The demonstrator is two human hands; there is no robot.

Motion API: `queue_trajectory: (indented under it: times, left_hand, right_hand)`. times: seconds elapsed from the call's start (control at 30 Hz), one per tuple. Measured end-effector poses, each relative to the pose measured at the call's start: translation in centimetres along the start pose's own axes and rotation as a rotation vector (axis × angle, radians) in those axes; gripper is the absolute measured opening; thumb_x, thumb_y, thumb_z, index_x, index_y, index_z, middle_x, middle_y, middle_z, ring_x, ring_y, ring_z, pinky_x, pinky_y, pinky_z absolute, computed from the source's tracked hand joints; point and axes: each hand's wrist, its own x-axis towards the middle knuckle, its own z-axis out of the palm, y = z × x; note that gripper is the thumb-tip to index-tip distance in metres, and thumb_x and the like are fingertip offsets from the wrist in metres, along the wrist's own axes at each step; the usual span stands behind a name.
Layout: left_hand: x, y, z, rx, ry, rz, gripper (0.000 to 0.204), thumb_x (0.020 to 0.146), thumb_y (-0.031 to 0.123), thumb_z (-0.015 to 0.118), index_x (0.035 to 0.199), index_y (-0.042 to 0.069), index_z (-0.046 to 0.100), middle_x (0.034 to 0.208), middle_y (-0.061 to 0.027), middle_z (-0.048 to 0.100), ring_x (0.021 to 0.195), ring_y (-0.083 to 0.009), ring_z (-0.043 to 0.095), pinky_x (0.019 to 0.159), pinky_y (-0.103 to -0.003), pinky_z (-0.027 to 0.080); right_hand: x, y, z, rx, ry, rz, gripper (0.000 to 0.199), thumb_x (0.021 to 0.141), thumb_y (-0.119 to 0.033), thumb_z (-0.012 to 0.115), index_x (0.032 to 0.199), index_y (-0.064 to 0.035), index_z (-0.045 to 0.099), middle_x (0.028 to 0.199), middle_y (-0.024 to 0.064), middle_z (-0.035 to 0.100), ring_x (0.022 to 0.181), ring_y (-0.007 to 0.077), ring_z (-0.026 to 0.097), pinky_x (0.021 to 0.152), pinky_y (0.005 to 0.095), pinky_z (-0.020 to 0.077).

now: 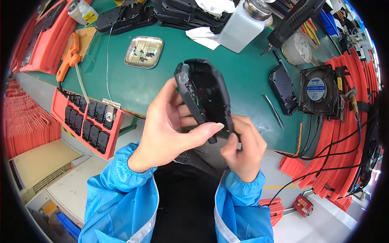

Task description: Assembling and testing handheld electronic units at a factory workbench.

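Between my hands, above the near part of the green bench, is a black plastic device housing (pixel 216 87), tilted up with its two halves parted. Inside it a circuit board edge and thin red wires show in part. My left hand (pixel 174 125) grips it from the left, the thumb across its lower end and the fingers behind. My right hand (pixel 245 143) pinches the lower right edge of one half between thumb and fingers. Right of my hands lie tweezers (pixel 274 112) and another black housing (pixel 283 87).
A metal dish (pixel 144 52) holds small dark parts. A glue gun (pixel 71 56) lies at the left, near a red tray (pixel 106 139) of black pieces. At the right are a fan (pixel 318 91) and an electric screwdriver (pixel 289 26). A white bottle (pixel 242 30) and stacked housings (pixel 125 18) stand behind.
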Motion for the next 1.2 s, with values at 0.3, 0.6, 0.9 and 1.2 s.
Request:
queue_trajectory:
  times: [0.3, 0.6, 0.9, 1.2]
  left_hand:
    - [0.0, -1.8, 0.5, -0.221, 0.011, 0.102, 0.080, 0.086, -0.005, 0.079, 0.155, -0.002, 0.039, 0.141, -0.0225, 0.057, 0.130, -0.0295, 0.063, 0.111, -0.043, 0.051]
    - [-0.6, 0.0, -3.1, 0.626, 0.243, 0.246, 0.056, 0.081, 0.001, 0.086, 0.133, 0.001, 0.065, 0.127, -0.0135, 0.064, 0.123, -0.0260, 0.062, 0.100, -0.037, 0.055]
    - [0.2, -0.2, -3.6, 1.204, 0.048, 0.620, 0.062, 0.066, 0.024, 0.093, 0.120, 0.002, 0.074, 0.118, -0.0131, 0.067, 0.106, -0.0344, 0.062, 0.089, -0.043, 0.051]
    - [1.5, -0.2, -3.3, 1.245, 0.012, 0.615, 0.069, 0.063, 0.031, 0.094, 0.124, 0.006, 0.073, 0.117, -0.0092, 0.062, 0.105, -0.0303, 0.060, 0.089, -0.042, 0.045]
  right_hand:
    - [1.6, 0.1, -0.5, -0.061, 0.036, -0.053, 0.027, 0.085, 0.009, 0.072, 0.110, 0.0066, 0.065, 0.108, 0.0216, 0.072, 0.085, 0.0343, 0.072, 0.074, 0.0361, 0.0588]
    - [2.4, 1.1, -1.4, -0.119, 0.042, 0.014, 0.027, 0.088, 0.007, 0.073, 0.114, 0.0051, 0.064, 0.109, 0.0188, 0.071, 0.089, 0.0342, 0.069, 0.075, 0.0382, 0.0561]
    - [4.5, 0.7, -2.1, -0.203, -0.043, 0.086, 0.016, 0.098, 0.000, 0.065, 0.113, 0.0038, 0.066, 0.107, 0.0183, 0.071, 0.092, 0.0305, 0.069, 0.084, 0.0335, 0.0538]
    - [14.9, 3.9, -5.1, -0.099, 0.723, 0.044, 0.036, 0.103, -0.015, 0.068, 0.129, 0.0092, 0.063, 0.118, 0.0138, 0.072, 0.102, 0.0164, 0.066, 0.090, 0.0290, 0.0527]
